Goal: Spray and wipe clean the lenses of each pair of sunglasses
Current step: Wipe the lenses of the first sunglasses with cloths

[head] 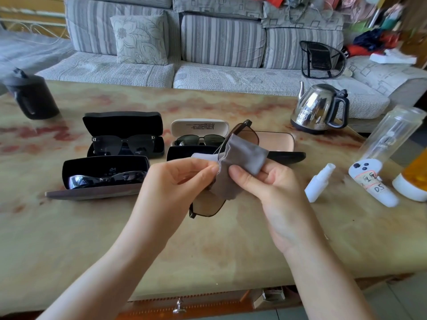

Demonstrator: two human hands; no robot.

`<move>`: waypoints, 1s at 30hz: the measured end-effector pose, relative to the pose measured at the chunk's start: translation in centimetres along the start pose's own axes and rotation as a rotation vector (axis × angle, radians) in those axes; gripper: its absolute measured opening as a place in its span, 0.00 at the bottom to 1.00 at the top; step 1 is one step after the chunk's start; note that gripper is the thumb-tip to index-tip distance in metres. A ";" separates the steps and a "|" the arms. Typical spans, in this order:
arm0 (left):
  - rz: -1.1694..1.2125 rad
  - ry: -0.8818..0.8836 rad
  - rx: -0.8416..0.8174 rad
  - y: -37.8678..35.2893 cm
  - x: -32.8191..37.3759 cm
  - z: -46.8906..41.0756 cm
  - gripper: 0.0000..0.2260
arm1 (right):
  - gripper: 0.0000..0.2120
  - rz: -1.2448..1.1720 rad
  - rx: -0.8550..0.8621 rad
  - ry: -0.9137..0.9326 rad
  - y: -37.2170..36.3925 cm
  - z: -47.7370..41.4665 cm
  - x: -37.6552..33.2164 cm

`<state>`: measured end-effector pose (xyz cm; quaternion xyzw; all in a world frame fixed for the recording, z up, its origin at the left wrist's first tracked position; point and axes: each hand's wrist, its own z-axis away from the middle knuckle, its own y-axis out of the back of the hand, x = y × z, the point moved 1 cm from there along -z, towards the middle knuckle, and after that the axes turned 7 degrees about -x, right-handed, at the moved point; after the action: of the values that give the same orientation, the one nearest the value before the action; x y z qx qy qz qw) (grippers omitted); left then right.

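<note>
Above the table [208, 255], hands [182, 179] [265, 183] around cloth [245, 155], sunglasses [248, 135]

The table top [208, 250] is looking like smooth, semi-glossy marbled stone. The kettle [316, 107] is gleaming, mirror-polished metal with a black plastic handle. Left of the kettle, a soft matt grey cloth [245, 155] is draping over sunglasses [248, 135] with glossy brown lenses. In front of the kettle, the spray bottle [318, 183] is showing plain white plastic.

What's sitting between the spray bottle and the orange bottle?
A white controller with a handwritten label lies between the spray bottle and the orange bottle, per the head view.
</note>
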<state>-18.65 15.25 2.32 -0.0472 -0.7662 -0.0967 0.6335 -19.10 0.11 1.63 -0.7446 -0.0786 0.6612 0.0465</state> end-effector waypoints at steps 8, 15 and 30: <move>-0.041 -0.014 -0.023 -0.1 0.2 0.0 0.07 | 0.12 0.068 0.037 0.030 0.5 -0.3 0.1; 0.040 0.038 -0.006 -0.1 0.1 0.0 0.05 | 0.16 0.163 -0.061 0.029 1.6 -0.6 0.1; 0.254 0.123 -0.017 0.6 0.0 -0.4 0.14 | 0.09 0.261 -0.323 -0.009 0.3 0.9 -0.5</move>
<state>-18.19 15.74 2.43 -0.1432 -0.7128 -0.0251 0.6861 -20.00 -0.35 1.91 -0.7434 -0.0865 0.6437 -0.1599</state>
